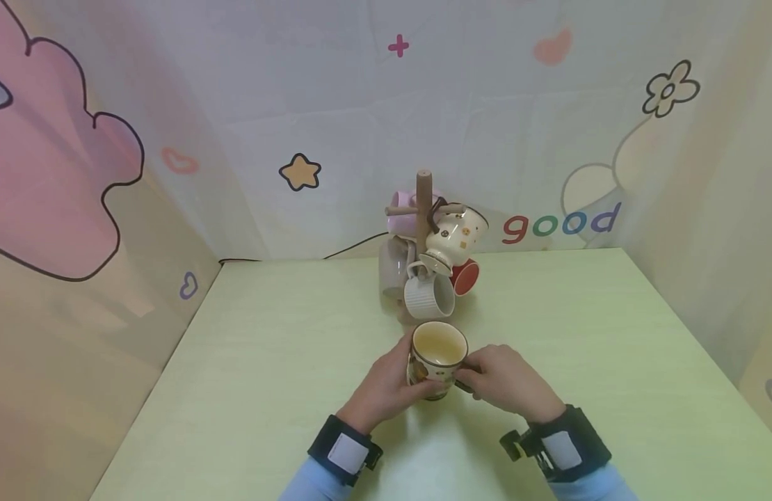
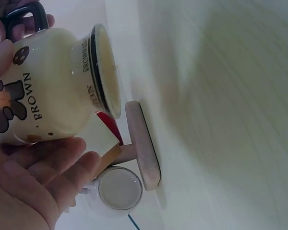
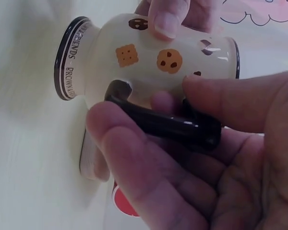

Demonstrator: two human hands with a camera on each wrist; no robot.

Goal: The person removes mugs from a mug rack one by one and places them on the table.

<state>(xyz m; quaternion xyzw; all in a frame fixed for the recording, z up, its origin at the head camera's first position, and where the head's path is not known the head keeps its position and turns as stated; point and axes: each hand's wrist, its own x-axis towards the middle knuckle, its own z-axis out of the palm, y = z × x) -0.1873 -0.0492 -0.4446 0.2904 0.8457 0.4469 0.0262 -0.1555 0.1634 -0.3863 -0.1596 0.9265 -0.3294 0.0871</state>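
Note:
A cream mug (image 1: 437,372) with a dark handle is held upright in front of the mug rack. My left hand (image 1: 389,386) grips its body, thumb on the near side and fingers around the far side. The left wrist view shows a brown bear print on the mug (image 2: 53,91) and its flared, dark-edged base held above the table. My right hand (image 1: 508,379) holds the dark handle (image 3: 168,125), with fingers curled around it and thumb at its upper end. Cookie prints mark the wall beside the handle.
Behind the held mug stands a wooden mug rack (image 1: 424,182). On it hang a pink mug (image 1: 401,224), a cream cookie-print mug (image 1: 455,235), a clear glass mug (image 1: 393,271), a white ribbed mug (image 1: 428,298) and a red mug (image 1: 466,277). A printed curtain (image 1: 336,90) encloses the green table (image 1: 267,362).

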